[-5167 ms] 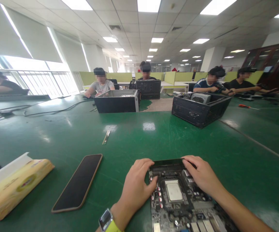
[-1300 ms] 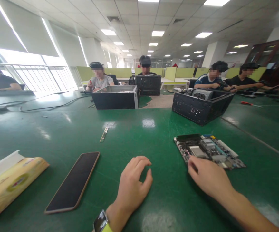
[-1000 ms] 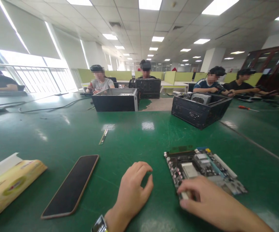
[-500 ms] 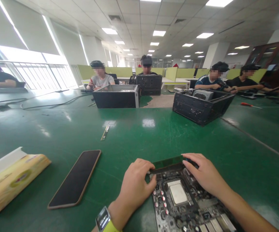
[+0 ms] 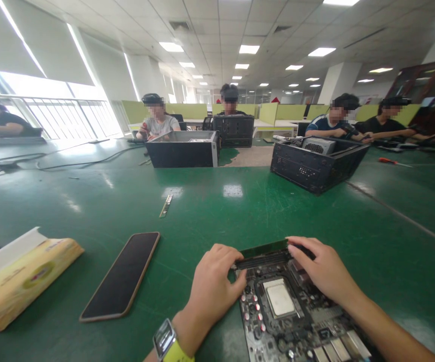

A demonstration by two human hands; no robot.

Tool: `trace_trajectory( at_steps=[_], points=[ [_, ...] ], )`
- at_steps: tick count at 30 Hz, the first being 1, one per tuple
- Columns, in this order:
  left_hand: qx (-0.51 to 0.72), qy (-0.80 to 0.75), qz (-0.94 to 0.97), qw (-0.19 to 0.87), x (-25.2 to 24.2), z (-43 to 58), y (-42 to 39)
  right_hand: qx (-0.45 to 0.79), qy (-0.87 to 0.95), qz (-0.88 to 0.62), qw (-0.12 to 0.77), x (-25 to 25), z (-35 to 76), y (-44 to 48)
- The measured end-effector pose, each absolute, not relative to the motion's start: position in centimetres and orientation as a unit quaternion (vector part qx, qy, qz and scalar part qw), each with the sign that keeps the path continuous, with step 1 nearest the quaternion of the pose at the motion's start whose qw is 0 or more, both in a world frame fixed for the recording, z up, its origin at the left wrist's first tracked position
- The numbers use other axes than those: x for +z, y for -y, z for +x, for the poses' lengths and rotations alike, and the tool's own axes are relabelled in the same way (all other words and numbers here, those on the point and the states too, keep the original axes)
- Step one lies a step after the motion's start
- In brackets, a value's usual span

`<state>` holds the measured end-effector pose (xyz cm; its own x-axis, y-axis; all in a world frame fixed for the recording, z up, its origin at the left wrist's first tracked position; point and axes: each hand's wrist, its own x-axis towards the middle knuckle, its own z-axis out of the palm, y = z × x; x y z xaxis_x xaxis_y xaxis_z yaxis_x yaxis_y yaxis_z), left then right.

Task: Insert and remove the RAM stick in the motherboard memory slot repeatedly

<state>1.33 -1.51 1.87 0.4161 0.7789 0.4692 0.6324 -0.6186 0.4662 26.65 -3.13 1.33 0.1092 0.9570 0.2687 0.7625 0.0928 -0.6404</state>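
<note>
A dark motherboard (image 5: pixel 257 311) lies on the green table at the lower right, with a silver processor (image 5: pixel 280 297) in its socket. Along its far edge, a green RAM stick (image 5: pixel 265 248) stands on edge at the black memory slots. My left hand (image 5: pixel 215 281) curls around the stick's left end, its thumb near the board's corner. At the other end, my right hand (image 5: pixel 323 266) closes with thumb and fingers on the stick. My fingers partly hide both ends, so I cannot tell how deep it sits.
Left of the board lie a phone (image 5: pixel 121 276) and a tissue pack (image 5: pixel 25 281). Another RAM stick (image 5: pixel 166 206) rests farther off. Computer cases (image 5: pixel 183 151) (image 5: pixel 308 166) and a screwdriver (image 5: pixel 394 162) are across the table, where several people sit.
Both hands keep their places at the ends of the RAM stick. The right fingers have shifted slightly at its right end. The whole view has moved a little.
</note>
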Motion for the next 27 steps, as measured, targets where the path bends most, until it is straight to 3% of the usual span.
trace_trajectory(
  at_steps=[17, 23, 27],
  points=[
    [0.319, -0.422, 0.841, 0.113, 2.0, 1.5, 1.7, 0.143, 0.66, -0.665, 0.318, 1.0, 26.9, 3.0],
    [0.334, -0.412, 0.84, 0.118, 1.9, 1.5, 1.7, 0.052, 0.695, -0.646, 0.311, 2.6, 25.8, 4.0],
    [0.365, -0.401, 0.832, 0.113, 2.0, 1.4, 1.8, -0.009, 0.793, -0.549, 0.264, 3.6, 22.2, 6.9]
  ],
)
